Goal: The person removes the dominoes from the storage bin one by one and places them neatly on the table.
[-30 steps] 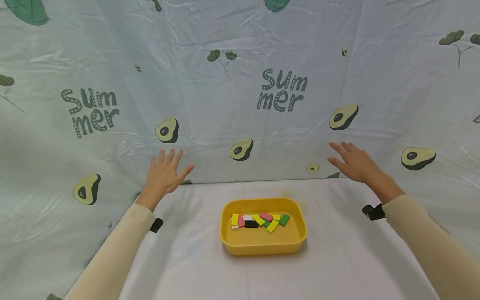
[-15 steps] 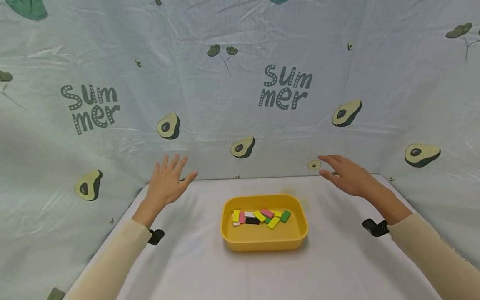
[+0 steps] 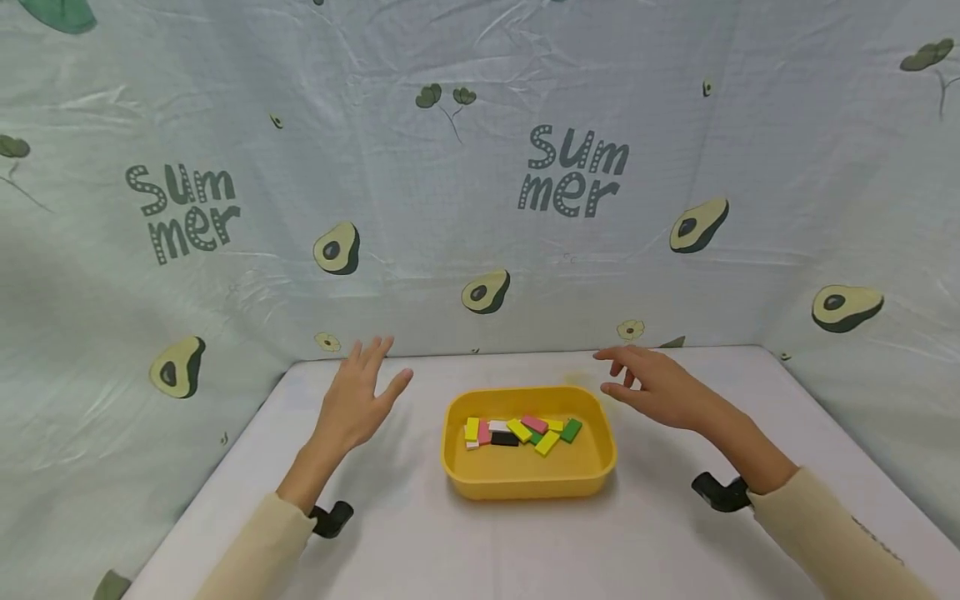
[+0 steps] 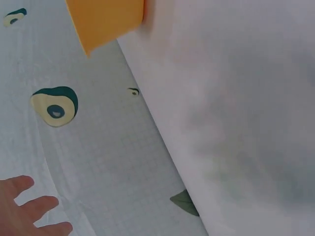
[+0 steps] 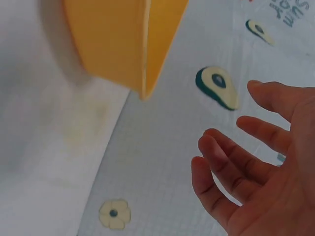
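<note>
A yellow tray (image 3: pixel 528 490) stands on the table, holding several small flat blocks in yellow, pink, white, black and green, among them a black block (image 3: pixel 505 438) and a green block (image 3: pixel 571 430). To the tray's left my left hand (image 3: pixel 356 406) hovers with fingers spread, touching nothing. On the other side, just off the tray's right rim, my right hand (image 3: pixel 660 387) hangs in the air with its fingers loosely bent and nothing in them. The right wrist view shows those fingers (image 5: pixel 248 169) apart from the tray wall (image 5: pixel 108 44).
A white cloth covers the table (image 3: pixel 480 550). Behind it hangs a pale curtain (image 3: pixel 405 208) printed with avocados and "summer" lettering. Black wrist cameras sit on both wrists, the left camera (image 3: pixel 332 519) and the right camera (image 3: pixel 722 492).
Both hands have moved inward and lower, closer to the tray, from farther out near the curtain. The right fingers have bent a little more. Tray and blocks stay in place.
</note>
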The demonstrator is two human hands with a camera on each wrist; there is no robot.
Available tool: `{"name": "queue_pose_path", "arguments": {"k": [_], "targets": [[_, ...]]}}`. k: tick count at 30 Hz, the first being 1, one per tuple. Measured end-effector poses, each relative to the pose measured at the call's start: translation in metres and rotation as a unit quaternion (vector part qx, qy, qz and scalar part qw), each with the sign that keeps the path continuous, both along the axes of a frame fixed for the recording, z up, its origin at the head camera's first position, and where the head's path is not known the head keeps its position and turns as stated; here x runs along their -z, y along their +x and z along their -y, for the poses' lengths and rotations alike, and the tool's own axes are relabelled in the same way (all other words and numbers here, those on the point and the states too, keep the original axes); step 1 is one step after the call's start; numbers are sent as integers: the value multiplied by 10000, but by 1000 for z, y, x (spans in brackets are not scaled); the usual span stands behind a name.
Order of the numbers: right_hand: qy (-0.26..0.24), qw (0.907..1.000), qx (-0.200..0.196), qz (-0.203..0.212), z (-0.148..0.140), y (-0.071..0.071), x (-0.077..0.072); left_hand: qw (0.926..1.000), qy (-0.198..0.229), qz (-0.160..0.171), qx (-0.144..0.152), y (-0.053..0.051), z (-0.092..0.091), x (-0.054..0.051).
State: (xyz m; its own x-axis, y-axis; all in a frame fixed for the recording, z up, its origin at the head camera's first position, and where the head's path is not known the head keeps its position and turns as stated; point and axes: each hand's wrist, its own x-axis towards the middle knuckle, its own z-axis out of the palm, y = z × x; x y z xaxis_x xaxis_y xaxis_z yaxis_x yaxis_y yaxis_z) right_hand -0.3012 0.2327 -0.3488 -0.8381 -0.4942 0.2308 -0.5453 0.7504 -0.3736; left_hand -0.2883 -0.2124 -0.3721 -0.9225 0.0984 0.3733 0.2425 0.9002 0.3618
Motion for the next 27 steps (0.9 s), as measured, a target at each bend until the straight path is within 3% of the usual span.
{"name": "queue_pose_path", "arguments": {"k": [5,9,13,20,23,27], "targets": [[-24,9995,-247,191,22,2,12,9956,873,288,189,5,-15,14],[-152,9977,-461,475,41,3,21,9817,1758,583,446,4,-28,26],[-254,9956,-570,698,59,2,29,9587,2652,860,562,3,-41,37],[-185,9929,-728,924,84,-8,50,9001,4101,1394,462,2,-70,57],[-177,9915,-732,1058,92,-12,58,8872,4356,1466,413,2,-81,63],[-157,9917,-597,1129,101,-16,65,8813,4468,1487,395,0,-89,70]]}}
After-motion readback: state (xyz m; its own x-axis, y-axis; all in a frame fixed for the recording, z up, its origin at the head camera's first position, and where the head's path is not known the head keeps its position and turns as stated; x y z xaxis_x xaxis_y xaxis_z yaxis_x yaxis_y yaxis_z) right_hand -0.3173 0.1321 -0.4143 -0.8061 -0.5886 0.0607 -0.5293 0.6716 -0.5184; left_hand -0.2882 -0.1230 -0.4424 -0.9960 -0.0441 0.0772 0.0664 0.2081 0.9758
